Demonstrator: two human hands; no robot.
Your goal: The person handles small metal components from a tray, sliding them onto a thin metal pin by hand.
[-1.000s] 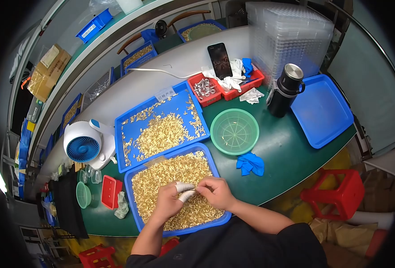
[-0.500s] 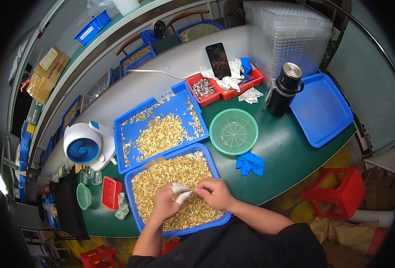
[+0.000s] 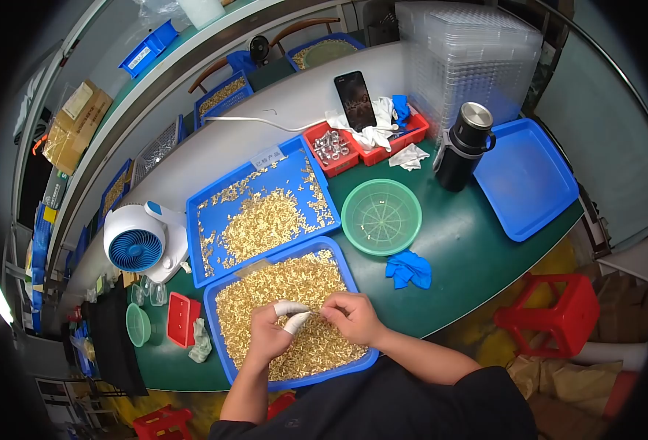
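Both my hands are over a blue tray [image 3: 210, 323] heaped with small gold-coloured metal pieces [image 3: 265, 286]. My left hand [image 3: 274, 330], with white covers on thumb and forefinger, has those fingertips pinched together at the tray's middle. Just right of it, my right hand [image 3: 350, 317] is closed, thumb against forefinger, its tips almost touching the left ones. Whatever is between the fingertips of either hand is too small to make out. Behind this tray lies a second blue tray [image 3: 291, 172] with a smaller pile of similar gold pieces.
A green basket [image 3: 381, 216] and a crumpled blue glove [image 3: 409, 270] lie to the right. Farther back are red bins [image 3: 394, 150], a phone [image 3: 355, 101], a black flask [image 3: 463, 147] and a blue tray [image 3: 525, 180]. A white fan [image 3: 144, 238] is at left.
My left fingertips have shifted slightly left and drawn closer together. My right hand stays almost where it was. The whole view has moved a little.
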